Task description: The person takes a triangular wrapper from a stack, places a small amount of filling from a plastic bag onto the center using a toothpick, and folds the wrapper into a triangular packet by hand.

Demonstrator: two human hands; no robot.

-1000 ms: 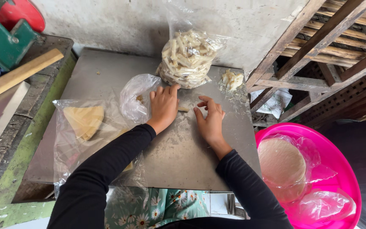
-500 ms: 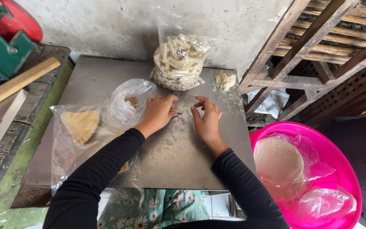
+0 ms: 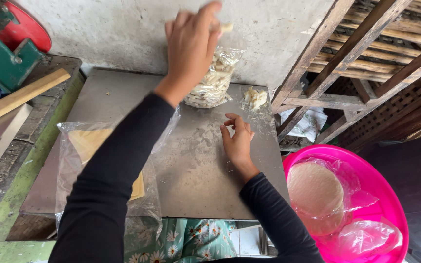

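Note:
My left hand [image 3: 191, 46] is raised above the metal sheet [image 3: 196, 170], pinching a small pale piece of dough [image 3: 225, 28] over a clear plastic bag of pale cut strips [image 3: 213, 80] that stands against the wall. My right hand [image 3: 237, 141] rests on the sheet with curled fingers, holding nothing that I can see. A small heap of pale scraps [image 3: 255, 97] lies just beyond it. Under my left arm lies a clear bag with a flat yellowish sheet [image 3: 88, 146].
A pink basin [image 3: 391, 195] at the right holds round pale flat discs in plastic. A wooden frame [image 3: 347, 63] stands at the back right. At the left are a wooden stick [image 3: 20, 97] and a green and red machine [image 3: 6, 44].
My left hand lifted off the sheet and rose over the bag of strips with a piece in its fingers. My right hand stayed on the sheet, shifting slightly.

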